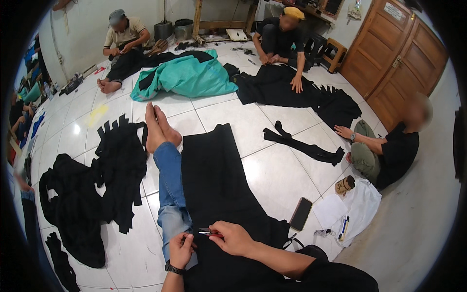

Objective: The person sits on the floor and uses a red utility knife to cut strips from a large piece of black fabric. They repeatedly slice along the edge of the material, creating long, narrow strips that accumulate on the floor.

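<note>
I sit on a white tiled floor with my legs in blue jeans [170, 190] stretched out and my feet bare. A long piece of black fabric [216, 175] lies along my right leg and over my lap. My right hand [234, 237] grips small red-handled snips [208, 233], blades pointing left over the fabric's near edge. My left hand [181, 249], with a black wristwatch, pinches the fabric edge just left of the blades.
Heaps of cut black fabric [92, 194] lie to my left. A black phone [301, 213], papers and pens [344, 228] lie to my right. Three other people sit on the floor working on black cloth; a teal sheet [189, 75] lies ahead. Wooden doors [396, 58] stand at right.
</note>
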`<move>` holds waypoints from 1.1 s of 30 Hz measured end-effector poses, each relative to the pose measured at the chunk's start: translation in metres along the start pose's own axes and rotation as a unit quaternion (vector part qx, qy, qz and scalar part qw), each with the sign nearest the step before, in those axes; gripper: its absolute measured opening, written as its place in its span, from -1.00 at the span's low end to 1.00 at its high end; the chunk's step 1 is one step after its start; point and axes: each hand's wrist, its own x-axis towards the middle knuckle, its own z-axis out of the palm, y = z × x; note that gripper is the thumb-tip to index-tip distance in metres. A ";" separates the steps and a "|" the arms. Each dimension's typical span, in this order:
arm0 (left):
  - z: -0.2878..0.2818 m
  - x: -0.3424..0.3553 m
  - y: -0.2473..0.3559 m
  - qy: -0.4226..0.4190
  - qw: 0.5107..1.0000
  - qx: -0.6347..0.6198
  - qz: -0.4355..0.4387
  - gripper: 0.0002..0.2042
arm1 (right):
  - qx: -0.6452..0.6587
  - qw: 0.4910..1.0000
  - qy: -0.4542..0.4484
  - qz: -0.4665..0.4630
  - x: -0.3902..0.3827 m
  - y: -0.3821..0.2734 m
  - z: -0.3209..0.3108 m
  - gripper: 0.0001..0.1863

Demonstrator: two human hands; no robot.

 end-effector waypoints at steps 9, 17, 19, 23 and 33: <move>-0.019 0.007 0.012 -0.116 0.979 -0.133 -0.104 -0.82 | 0.033 0.999 0.008 0.002 -0.001 0.002 0.001 -0.76; -0.016 0.001 0.011 -0.129 0.970 -0.184 -0.094 -0.83 | 0.035 0.999 0.015 -0.003 -0.001 0.006 0.004 -0.77; -0.016 -0.001 0.010 -0.132 0.967 -0.195 -0.096 -0.83 | 0.040 0.999 0.013 -0.003 -0.001 0.005 0.002 -0.77; -0.015 -0.004 0.008 -0.132 0.968 -0.187 -0.102 -0.83 | 0.034 0.999 0.016 -0.010 0.000 0.005 0.002 -0.77; -0.012 -0.011 0.010 -0.092 0.976 -0.173 -0.097 -0.82 | 0.030 0.999 0.015 -0.012 0.000 0.003 0.003 -0.78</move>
